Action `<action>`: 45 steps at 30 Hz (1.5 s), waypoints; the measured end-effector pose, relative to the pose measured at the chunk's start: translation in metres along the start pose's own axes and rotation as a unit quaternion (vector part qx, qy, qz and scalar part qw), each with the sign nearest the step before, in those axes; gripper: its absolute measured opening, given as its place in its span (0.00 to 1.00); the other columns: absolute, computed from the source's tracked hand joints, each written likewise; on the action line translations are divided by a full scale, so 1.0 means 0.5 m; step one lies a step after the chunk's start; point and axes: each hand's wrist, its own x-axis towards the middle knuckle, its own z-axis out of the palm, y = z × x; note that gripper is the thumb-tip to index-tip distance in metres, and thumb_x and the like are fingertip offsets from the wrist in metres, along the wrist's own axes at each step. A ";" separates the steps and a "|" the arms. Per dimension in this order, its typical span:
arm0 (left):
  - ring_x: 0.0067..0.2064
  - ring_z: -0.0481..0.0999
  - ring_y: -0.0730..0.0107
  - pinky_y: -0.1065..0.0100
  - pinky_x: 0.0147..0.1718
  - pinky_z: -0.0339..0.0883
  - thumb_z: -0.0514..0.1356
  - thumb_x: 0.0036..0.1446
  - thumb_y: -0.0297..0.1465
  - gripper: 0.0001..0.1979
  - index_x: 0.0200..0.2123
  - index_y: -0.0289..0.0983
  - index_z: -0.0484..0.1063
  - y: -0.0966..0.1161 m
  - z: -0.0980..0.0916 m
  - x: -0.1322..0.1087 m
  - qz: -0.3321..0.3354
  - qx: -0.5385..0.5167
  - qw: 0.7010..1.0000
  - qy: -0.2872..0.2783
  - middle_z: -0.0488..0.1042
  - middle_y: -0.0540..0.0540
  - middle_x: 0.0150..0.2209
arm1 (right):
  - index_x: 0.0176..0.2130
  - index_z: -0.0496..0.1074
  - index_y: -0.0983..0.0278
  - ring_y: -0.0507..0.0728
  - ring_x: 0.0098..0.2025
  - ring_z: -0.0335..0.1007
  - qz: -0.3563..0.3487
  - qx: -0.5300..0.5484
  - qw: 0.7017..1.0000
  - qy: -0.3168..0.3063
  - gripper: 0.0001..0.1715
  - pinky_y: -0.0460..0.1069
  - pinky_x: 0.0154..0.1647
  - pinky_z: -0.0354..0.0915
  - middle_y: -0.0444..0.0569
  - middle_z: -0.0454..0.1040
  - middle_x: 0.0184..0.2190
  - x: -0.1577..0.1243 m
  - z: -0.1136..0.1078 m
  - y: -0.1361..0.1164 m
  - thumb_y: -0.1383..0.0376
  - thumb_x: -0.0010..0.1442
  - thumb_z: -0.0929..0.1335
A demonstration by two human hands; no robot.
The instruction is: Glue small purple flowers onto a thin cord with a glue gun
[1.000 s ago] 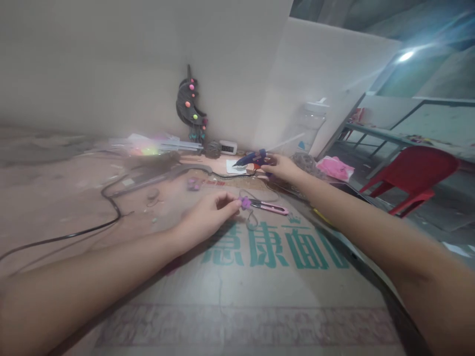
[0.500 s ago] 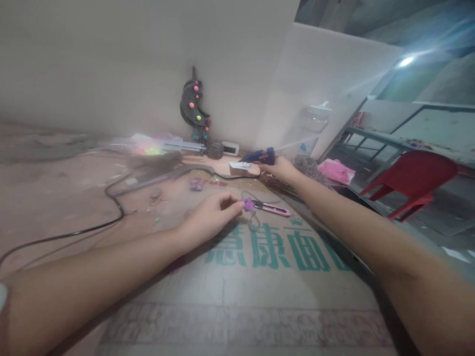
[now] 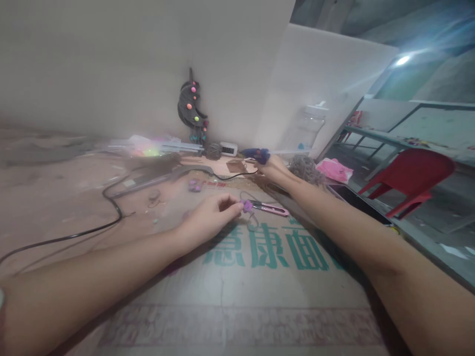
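Observation:
My left hand (image 3: pixel 217 212) is over the printed cardboard, its thumb and fingers pinching a small purple piece (image 3: pixel 247 205) that looks like a flower or pompom. Right beside that piece lie pink-handled thread snips (image 3: pixel 270 208). A loop of grey yarn (image 3: pixel 253 222) curls on the cardboard below it. Farther back, my right hand (image 3: pixel 272 169) is closed round the handle of a blue hot glue gun (image 3: pixel 257 155), whose nozzle points left. A clear glue stick (image 3: pixel 289 152) juts from the gun's rear. My right fingers are partly hidden and blurred.
A black cord (image 3: pixel 92 229) snakes across the left side. Purple bits (image 3: pixel 194 186) lie behind my left hand. At the back are a grey yarn ball (image 3: pixel 214 151), a small clock (image 3: pixel 228 149) and a clear bottle (image 3: pixel 309 126). A moon-shaped decoration (image 3: pixel 188 106) hangs on the wall.
My right hand and the glue gun have shifted slightly; the small block under the nozzle no longer shows its white top. My left hand still pinches the purple piece. The view has moved slightly.

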 end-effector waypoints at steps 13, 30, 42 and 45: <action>0.30 0.70 0.71 0.69 0.31 0.61 0.59 0.61 0.42 0.15 0.30 0.37 0.69 -0.002 0.002 0.005 0.010 -0.026 1.000 0.009 0.72 0.51 0.28 | 0.42 0.77 0.66 0.52 0.31 0.73 0.000 0.160 0.987 -0.024 0.12 0.44 0.32 0.67 0.50 0.80 0.33 -0.058 -0.076 -0.037 0.62 0.62 0.68; 0.31 0.70 0.71 0.69 0.32 0.60 0.59 0.61 0.39 0.14 0.28 0.37 0.68 0.002 -0.006 0.004 0.003 -0.016 0.999 0.033 0.72 0.51 0.28 | 0.31 0.74 0.61 0.57 0.29 0.74 -0.134 0.206 0.969 -0.016 0.16 0.51 0.31 0.71 0.46 0.77 0.27 -0.328 -0.110 -0.017 0.51 0.60 0.71; 0.30 0.67 0.71 0.68 0.31 0.58 0.58 0.60 0.41 0.14 0.28 0.37 0.68 0.008 -0.005 0.002 -0.008 0.004 1.000 0.017 0.69 0.52 0.27 | 0.30 0.74 0.60 0.58 0.31 0.75 -0.053 0.156 0.986 -0.019 0.14 0.52 0.34 0.72 0.46 0.77 0.28 -0.346 -0.101 -0.026 0.53 0.57 0.73; 0.29 0.67 0.71 0.69 0.29 0.57 0.59 0.60 0.41 0.14 0.29 0.37 0.69 -0.002 -0.004 0.005 -0.006 -0.002 1.000 0.016 0.69 0.52 0.27 | 0.31 0.75 0.60 0.59 0.33 0.77 -0.039 0.154 0.987 -0.022 0.12 0.51 0.36 0.73 0.46 0.79 0.28 -0.351 -0.099 -0.032 0.54 0.59 0.71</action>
